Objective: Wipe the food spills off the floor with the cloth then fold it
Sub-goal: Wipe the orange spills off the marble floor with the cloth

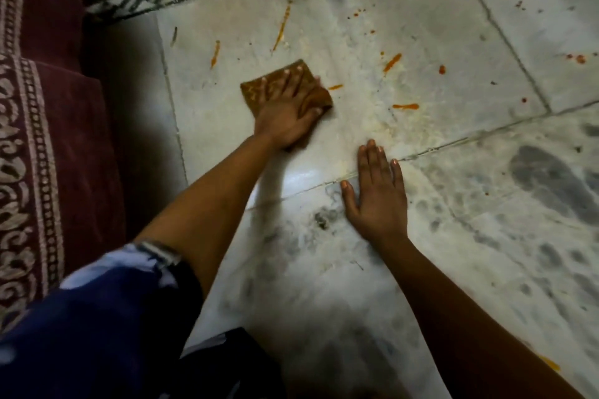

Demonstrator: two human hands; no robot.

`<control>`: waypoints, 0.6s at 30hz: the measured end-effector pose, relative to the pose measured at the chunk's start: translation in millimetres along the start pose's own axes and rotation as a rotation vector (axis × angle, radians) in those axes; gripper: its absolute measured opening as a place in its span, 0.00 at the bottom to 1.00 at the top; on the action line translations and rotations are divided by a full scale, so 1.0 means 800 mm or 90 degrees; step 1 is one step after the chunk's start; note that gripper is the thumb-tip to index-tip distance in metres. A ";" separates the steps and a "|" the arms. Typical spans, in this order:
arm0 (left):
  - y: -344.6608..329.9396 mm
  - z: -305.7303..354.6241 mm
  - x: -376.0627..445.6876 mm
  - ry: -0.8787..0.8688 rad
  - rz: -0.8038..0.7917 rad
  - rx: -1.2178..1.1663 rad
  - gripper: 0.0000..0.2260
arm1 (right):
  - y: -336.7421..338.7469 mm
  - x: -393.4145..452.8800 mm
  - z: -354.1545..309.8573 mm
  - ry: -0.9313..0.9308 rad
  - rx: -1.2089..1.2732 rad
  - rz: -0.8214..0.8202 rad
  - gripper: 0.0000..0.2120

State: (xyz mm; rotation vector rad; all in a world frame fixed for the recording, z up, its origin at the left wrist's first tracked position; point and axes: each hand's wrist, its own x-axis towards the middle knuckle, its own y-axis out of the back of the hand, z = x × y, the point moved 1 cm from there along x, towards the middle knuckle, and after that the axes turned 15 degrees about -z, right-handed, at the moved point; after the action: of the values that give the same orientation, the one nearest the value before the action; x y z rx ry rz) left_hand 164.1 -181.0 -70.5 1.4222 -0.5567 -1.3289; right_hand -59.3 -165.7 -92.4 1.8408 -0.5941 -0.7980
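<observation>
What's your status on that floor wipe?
Left hand flat, pressing cloth on floor. Right hand flat on tile, bracing. Orange spills ahead and right of cloth, unwiped. Nothing blocking.

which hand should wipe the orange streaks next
Left. The left hand already presses the cloth flat, with an orange streak just beside it. The right hand lies flat on the floor, bracing, holding nothing.

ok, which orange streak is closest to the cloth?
The short orange streak just right of the brown patterned cloth under the left hand, almost touching its edge. The other orange streaks lie clearly apart from it.
</observation>
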 end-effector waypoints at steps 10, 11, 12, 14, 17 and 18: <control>0.008 -0.041 0.001 -0.059 0.006 0.029 0.29 | 0.000 0.000 0.001 -0.010 0.011 -0.006 0.31; 0.014 -0.024 0.017 -0.044 -0.004 0.018 0.30 | -0.001 0.000 0.000 -0.008 0.012 -0.009 0.31; 0.018 -0.005 0.027 -0.048 -0.013 0.014 0.30 | -0.001 0.002 0.000 -0.007 0.013 -0.013 0.31; 0.013 0.025 0.023 -0.118 -0.028 0.049 0.31 | 0.000 0.001 0.001 -0.004 0.018 -0.025 0.31; -0.012 0.013 -0.019 -0.281 -0.023 0.132 0.31 | 0.003 0.001 0.013 0.005 0.009 -0.025 0.30; -0.017 -0.003 -0.032 -0.314 -0.026 0.134 0.30 | 0.003 0.000 0.019 0.012 0.006 -0.025 0.30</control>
State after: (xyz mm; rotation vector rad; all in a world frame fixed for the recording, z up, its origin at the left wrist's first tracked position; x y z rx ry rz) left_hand 155.6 -153.5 -72.3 1.2725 -1.0206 -1.7065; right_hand -70.9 -176.1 -94.5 1.8716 -0.5507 -0.8040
